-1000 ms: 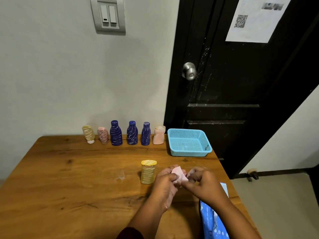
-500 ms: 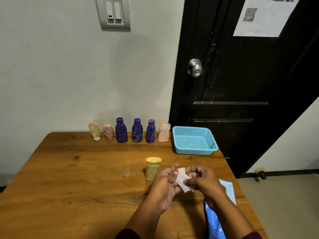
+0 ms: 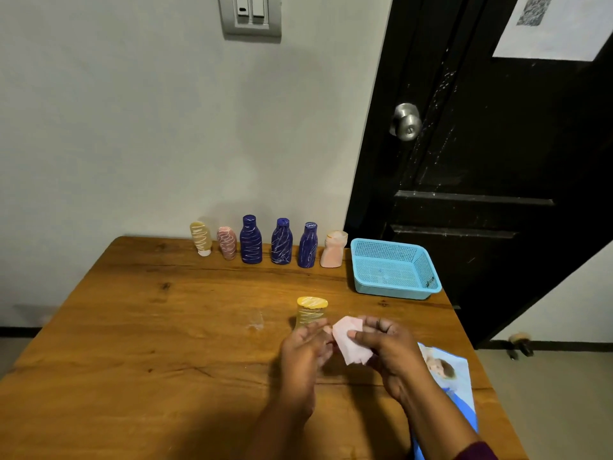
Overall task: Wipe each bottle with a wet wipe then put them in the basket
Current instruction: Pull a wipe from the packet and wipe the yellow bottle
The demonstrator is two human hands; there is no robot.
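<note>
A pale pink wet wipe (image 3: 351, 341) is partly unfolded between my two hands above the table's near middle. My right hand (image 3: 388, 351) pinches its upper right edge with thumb and fingers. My left hand (image 3: 306, 348) holds the wipe's left side, fingers loosely bent. Just behind them a yellow bottle (image 3: 311, 312) with white squiggles stands upright. Several more bottles line the back edge: a yellow one (image 3: 200, 238), a pink one (image 3: 227, 242), three blue ones (image 3: 251, 239), and a peach one (image 3: 334, 249). The blue basket (image 3: 394, 295) at the back right holds nothing.
A blue wet-wipe pack (image 3: 447, 380) lies at the table's right edge under my right forearm. A wet smear (image 3: 257, 322) marks the wooden table (image 3: 149, 343) left of the yellow bottle. A black door (image 3: 481, 144) stands behind the basket.
The wipe has been opened out further between my hands, and the right hand has shifted its pinch along the edge. The camera has moved closer and tilted; the bottles have not moved.
</note>
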